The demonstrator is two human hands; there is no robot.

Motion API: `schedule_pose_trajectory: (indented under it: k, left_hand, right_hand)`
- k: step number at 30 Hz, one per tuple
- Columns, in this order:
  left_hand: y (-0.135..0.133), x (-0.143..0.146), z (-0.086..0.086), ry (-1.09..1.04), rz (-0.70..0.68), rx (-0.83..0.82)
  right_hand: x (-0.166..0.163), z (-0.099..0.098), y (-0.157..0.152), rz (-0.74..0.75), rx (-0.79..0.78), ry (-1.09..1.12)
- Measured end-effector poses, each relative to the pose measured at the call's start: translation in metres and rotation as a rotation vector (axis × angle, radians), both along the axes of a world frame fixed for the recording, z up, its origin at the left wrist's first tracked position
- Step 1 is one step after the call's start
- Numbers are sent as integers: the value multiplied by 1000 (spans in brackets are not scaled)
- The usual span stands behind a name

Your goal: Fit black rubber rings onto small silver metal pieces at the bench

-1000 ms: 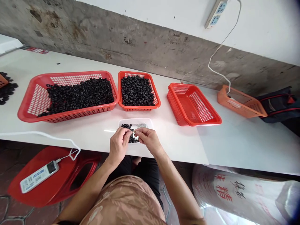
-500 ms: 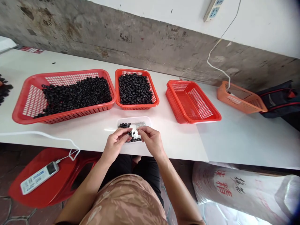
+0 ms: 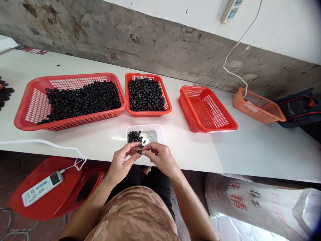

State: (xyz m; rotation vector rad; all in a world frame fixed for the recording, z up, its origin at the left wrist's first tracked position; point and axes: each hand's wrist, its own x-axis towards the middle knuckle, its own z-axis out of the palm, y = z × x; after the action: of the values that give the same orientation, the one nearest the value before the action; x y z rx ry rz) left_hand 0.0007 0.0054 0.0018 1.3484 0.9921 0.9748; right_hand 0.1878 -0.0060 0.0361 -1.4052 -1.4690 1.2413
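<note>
Clamping a light little black ring point(image 3: 139, 152) at its edge, left grip point(image 3: 122, 161) and right grip point(image 3: 162, 159) are meeting above a white tray point(image 3: 145, 127).

The small black piece point(image 3: 139, 152) between the left hand point(image 3: 122, 164) and the right hand point(image 3: 162, 158) is mostly covered by fingers, so its shape can't be made out, nor which hand has hold of it. Those hands also hide the near edge of the white tray point(image 3: 162, 137). The silver bits point(image 3: 152, 135) in it are too small to tell apart from here. At the far left, a heap of black rings point(image 3: 4, 94) and an orange basket point(image 3: 0, 86) run off the picture. The dark bag point(image 3: 298, 108) is cut off on the right, the power strip point(image 3: 232, 11) at the top, and the big printed sack point(image 3: 250, 209) at the bottom.
</note>
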Motion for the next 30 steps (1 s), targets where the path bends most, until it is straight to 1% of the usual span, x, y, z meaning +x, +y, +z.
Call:
schedule_pose_trajectory:
  k: [2, 4, 5, 7, 8, 9, 10, 11, 12, 13, 15, 18, 20, 23, 26, 30]
  left_hand:
    - [-2, -4, 4, -49, -104, -12]
    - [-3, -7, 7, -107, -198, -35]
    - [-3, -8, 8, -134, -218, -49]
    - [-2, -8, 8, -184, -194, -87]
    - [-1, -8, 7, -207, -158, -108]
    - [1, -7, 5, -227, -111, -129]
    - [3, -6, 3, -242, -63, -149]
    - [5, -5, 1, -254, -19, -171]
    - [6, -5, -1, -264, 18, -195]
    - [8, -5, -3, -276, 49, -221]
    - [10, -5, -5, -301, 90, -269]
    - [10, -7, -6, -310, 94, -302]
    - [9, -8, -5, -304, 79, -309]
    - [9, -10, -4, -299, 63, -318]
    - [10, -10, -4, -295, 37, -320]
    - [10, -12, -4, -294, 14, -311]
  right_hand:
    - [7, -4, 0, 105, -217, 209]
    - [12, -8, 1, 212, -365, 358]
    - [13, -9, 2, 244, -393, 393]
    - [13, -11, 6, 252, -356, 381]
    - [12, -12, 11, 235, -298, 323]
    - [10, -13, 17, 206, -215, 217]
    - [9, -14, 25, 178, -115, 48]
    - [7, -15, 35, 142, -7, -157]
    - [6, -16, 46, 109, 100, -415]
    - [5, -18, 57, 112, 175, -691]
    - [2, -23, 77, 126, 195, -875]
    - [-4, -29, 97, 232, 159, -1003]
    - [-8, -32, 102, 300, 135, -1070]
    - [-12, -35, 103, 359, 109, -1135]
    - [-14, -38, 103, 368, 91, -1160]
    - [-13, -39, 102, 325, 83, -1117]
